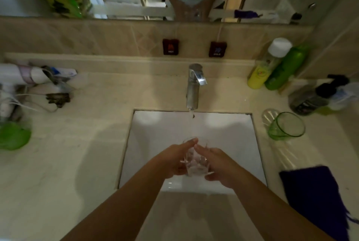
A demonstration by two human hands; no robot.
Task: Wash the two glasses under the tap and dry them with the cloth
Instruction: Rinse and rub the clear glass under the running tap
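Glass in hand: I see the clear see-through drinking glass in the middle of the view, low over the white square sink, right under the water.
Left hand: my left hand is curled round the glass from the 9 o'clock side, with the thumb up on the rim.
Right hand: my right hand is curled round it from the 3 o'clock side, with one finger on the rim.
Tap: the silver metal tap is at 12 o'clock and a thin stream falls onto the glass.
Doing it well: I think I should turn the glass slowly so water gets all round, and hold tight, because wet glass slips.
Other glass: the green-tinted glass stands on the counter at 2 o'clock, close to the sink edge.
Cloth: the dark blue cloth lies at 4 o'clock.
Room: the sink walls are near on both sides. The beige counter at 9 o'clock has bare space.
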